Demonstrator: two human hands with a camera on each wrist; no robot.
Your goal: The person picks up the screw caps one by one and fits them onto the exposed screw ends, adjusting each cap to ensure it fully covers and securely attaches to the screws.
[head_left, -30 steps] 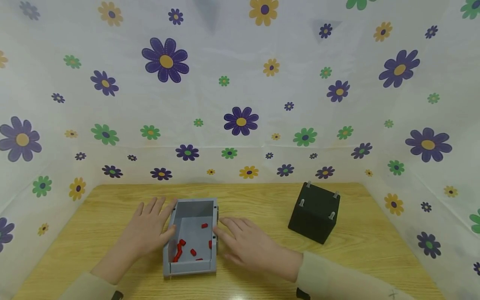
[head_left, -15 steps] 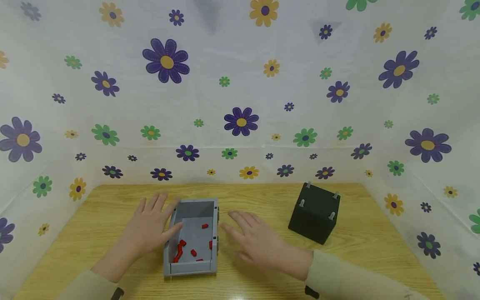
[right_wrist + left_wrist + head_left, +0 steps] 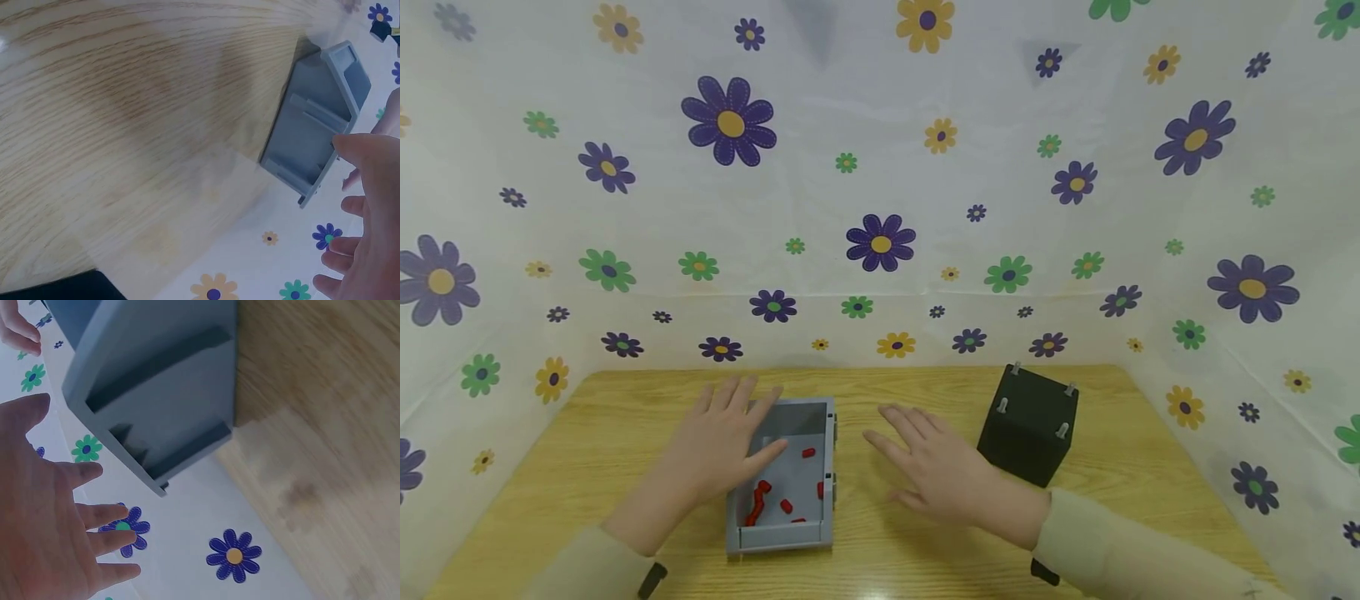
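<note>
A grey plastic bin (image 3: 782, 537) stands on the table left of centre, with several small red cylindrical pieces (image 3: 786, 506) lying on its floor. My left hand (image 3: 715, 446) hovers over the bin's left side, fingers spread and thumb overlapping the inside in the head view. In the left wrist view its palm shows nothing held, and the bin's ribbed side wall (image 3: 169, 394) is beside the fingers. To the right of the bin, apart from it, my right hand (image 3: 940, 471) is held in the air with extended fingers and nothing in them.
A black box (image 3: 1030, 425) with upright grey pegs at its top corners stands to the right, beyond my right hand. The wooden table (image 3: 887, 387) is bounded by a white flowered sheet (image 3: 820, 200) at the back and sides.
My right hand has moved away from the bin's right side, toward the right. My left hand has shifted right, farther over the bin. The bin and red pieces have stayed in place.
</note>
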